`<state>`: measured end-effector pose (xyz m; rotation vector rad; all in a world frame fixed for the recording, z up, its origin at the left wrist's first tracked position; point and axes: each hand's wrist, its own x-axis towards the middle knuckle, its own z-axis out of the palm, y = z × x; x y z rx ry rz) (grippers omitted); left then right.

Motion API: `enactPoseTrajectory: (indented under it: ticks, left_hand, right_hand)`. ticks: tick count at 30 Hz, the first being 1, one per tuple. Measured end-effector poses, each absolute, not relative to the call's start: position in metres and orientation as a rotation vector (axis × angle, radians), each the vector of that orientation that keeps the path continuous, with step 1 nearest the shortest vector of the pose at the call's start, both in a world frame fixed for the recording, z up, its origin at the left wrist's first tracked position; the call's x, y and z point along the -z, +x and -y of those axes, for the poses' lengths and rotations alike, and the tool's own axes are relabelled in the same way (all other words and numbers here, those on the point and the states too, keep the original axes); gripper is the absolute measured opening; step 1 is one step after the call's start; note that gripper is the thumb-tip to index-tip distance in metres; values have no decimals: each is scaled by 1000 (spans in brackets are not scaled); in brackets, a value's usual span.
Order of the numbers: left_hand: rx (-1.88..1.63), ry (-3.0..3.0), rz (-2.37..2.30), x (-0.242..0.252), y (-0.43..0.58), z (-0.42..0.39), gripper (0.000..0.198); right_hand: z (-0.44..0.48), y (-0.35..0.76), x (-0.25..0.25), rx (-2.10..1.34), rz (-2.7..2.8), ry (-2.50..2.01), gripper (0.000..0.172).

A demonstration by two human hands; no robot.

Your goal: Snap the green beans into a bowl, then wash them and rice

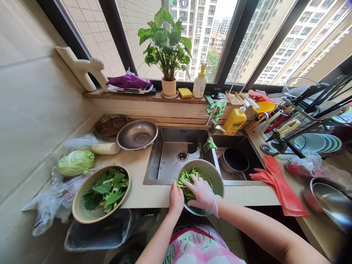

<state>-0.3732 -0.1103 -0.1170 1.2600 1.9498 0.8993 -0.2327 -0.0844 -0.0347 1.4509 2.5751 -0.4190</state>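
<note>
A grey-green bowl [218, 179] leans over the sink's front edge and holds chopped green vegetables [189, 190]. My bare left hand [176, 198] grips the bowl's left rim; part of its fingers is hidden. Inside the bowl, my right hand [202, 193], in a clear disposable glove, lies on the chopped greens with its fingers spread. To the left of my hands, a cream colander basket [78, 205] with leafy greens [110, 189] stands at the counter's edge.
Behind the bowl is a steel sink [170, 154], with a dark pot [233, 161] in its right basin. Red rubber gloves [283, 187] hang over the counter edge at right. A steel strainer [137, 135], a cabbage [77, 162] and a bin [96, 234] are at left.
</note>
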Motion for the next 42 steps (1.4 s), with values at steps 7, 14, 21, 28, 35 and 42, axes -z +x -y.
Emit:
enactPoseTrajectory:
  ticks: [7,14,21,28,35,42]
  left_hand:
    - [-877,1330,-1942,119,-374,105,40]
    - [-891,1310,-1910,109,-376,96,39]
    - [-934,1308,-1906,112,-375,95,38]
    - [-911,1282,-1903,111,-374,86,37]
    - [-930,1389,-1865,110,-371,85,36]
    - [-954,1400,-1760,101,-376,80,33]
  right_hand:
    - [73,-252,66,431,-2518,1479,31]
    - [58,-212,35,698,-2626,1411,60]
    - [29,-220,47,762,-2349,1764,88]
    - [47,-237,51,537,-2345,1675,51]
    - [65,-213,60,384,-2378,1595,68]
    - [37,-215,73,460,-2362,1541,42]
